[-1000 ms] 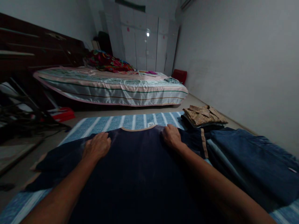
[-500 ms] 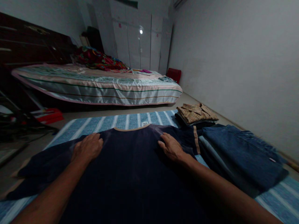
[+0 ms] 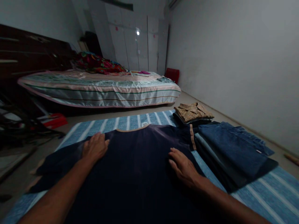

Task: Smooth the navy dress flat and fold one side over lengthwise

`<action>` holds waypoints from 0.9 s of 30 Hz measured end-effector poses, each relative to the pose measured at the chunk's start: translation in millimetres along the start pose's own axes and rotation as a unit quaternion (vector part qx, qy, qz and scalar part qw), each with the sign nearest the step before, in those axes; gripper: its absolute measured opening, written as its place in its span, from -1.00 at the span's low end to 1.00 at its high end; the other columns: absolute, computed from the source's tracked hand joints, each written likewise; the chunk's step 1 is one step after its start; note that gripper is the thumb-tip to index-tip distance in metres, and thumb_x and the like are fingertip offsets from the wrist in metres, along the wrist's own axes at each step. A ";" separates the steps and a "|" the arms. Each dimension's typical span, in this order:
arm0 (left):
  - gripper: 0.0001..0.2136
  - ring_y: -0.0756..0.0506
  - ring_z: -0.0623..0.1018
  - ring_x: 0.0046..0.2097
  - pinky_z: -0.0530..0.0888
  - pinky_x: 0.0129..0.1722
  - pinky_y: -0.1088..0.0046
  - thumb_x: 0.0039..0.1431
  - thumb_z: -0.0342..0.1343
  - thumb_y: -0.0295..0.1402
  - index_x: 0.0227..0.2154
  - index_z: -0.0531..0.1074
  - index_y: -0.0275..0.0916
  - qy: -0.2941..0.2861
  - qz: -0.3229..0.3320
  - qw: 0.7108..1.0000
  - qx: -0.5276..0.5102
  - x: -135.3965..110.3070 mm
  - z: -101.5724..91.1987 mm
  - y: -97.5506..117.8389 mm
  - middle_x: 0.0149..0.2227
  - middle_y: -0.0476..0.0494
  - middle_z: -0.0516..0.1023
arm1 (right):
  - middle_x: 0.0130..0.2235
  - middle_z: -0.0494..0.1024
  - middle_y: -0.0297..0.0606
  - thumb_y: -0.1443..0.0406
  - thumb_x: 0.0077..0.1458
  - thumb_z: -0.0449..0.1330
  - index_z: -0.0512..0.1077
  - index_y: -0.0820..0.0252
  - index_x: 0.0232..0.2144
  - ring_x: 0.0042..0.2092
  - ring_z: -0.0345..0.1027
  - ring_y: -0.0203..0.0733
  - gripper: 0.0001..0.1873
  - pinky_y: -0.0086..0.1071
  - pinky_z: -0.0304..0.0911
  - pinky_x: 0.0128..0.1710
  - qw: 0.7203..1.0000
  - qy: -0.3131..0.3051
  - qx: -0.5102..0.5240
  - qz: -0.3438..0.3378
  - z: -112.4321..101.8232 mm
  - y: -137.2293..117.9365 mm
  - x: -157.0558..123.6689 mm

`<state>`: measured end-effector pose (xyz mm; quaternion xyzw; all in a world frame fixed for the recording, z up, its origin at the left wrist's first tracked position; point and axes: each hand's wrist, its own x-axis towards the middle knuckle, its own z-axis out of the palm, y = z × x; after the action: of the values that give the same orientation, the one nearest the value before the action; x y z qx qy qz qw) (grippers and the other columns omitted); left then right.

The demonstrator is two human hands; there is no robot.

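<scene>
A dark navy T-shirt (image 3: 137,168) with tan trim at the neck and sleeve ends lies spread out in front of me, its neckline pointing away. My left hand (image 3: 95,146) rests flat on the shirt near the left shoulder, fingers extended. On the right side of the shirt's body, below the sleeve, lies my right hand (image 3: 182,165), palm down with its fingers stretched out. Neither hand grips the cloth. Beneath the shirt is a blue mat with white stripes (image 3: 81,130). The shirt's lower part runs out of view.
Right of the shirt sits a stack of folded jeans (image 3: 231,149). Behind it is a pile topped by a folded tan patterned shirt (image 3: 193,112). A bed (image 3: 105,93) with a striped satin cover stands beyond the mat. A white wall (image 3: 233,62) borders the right.
My right hand has slid down the shirt toward me, away from the shoulder. My left hand stays near the left shoulder. The camera view has shifted slightly.
</scene>
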<state>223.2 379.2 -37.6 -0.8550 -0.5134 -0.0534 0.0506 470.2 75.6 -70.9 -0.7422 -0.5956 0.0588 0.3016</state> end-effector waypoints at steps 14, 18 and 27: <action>-0.36 -0.28 0.01 0.30 0.04 0.21 0.05 0.24 -0.30 -0.08 0.22 0.07 -0.51 -0.086 -0.087 0.992 0.005 -107.4 3.2 -3.4 0.29 -0.40 0.01 | 0.13 0.34 -0.02 0.23 0.16 -0.01 0.34 0.26 0.01 0.18 0.15 -0.04 -0.59 -0.10 0.06 0.18 0.990 0.063 -0.059 0.108 3.5 40.9 -17.9; -0.36 -0.27 0.00 0.31 0.05 0.20 0.06 0.25 -0.30 -0.08 0.22 0.07 -0.49 -0.090 -0.081 0.993 0.001 -108.7 -1.9 -0.7 0.30 -0.38 0.00 | 0.12 0.34 0.01 0.22 0.16 -0.02 0.34 0.29 0.00 0.18 0.14 -0.02 -0.58 -0.08 0.06 0.17 0.987 0.092 -0.080 0.104 4.5 35.0 -25.7; -0.36 -0.27 -0.01 0.31 0.05 0.20 0.11 0.24 -0.29 -0.07 0.22 0.09 -0.49 -0.067 -0.062 0.996 0.020 -158.9 -6.6 -7.0 0.29 -0.38 0.01 | 0.19 0.24 0.04 0.08 0.20 -0.02 0.29 0.33 0.08 0.23 0.04 0.05 -0.47 -0.07 -0.02 0.19 0.987 -0.018 -0.149 0.064 -8.6 31.4 -55.5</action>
<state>142.5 243.0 -53.6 -0.8220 -0.5686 0.0110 0.0300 485.0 17.9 -95.3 -0.8145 -0.5538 0.0018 0.1729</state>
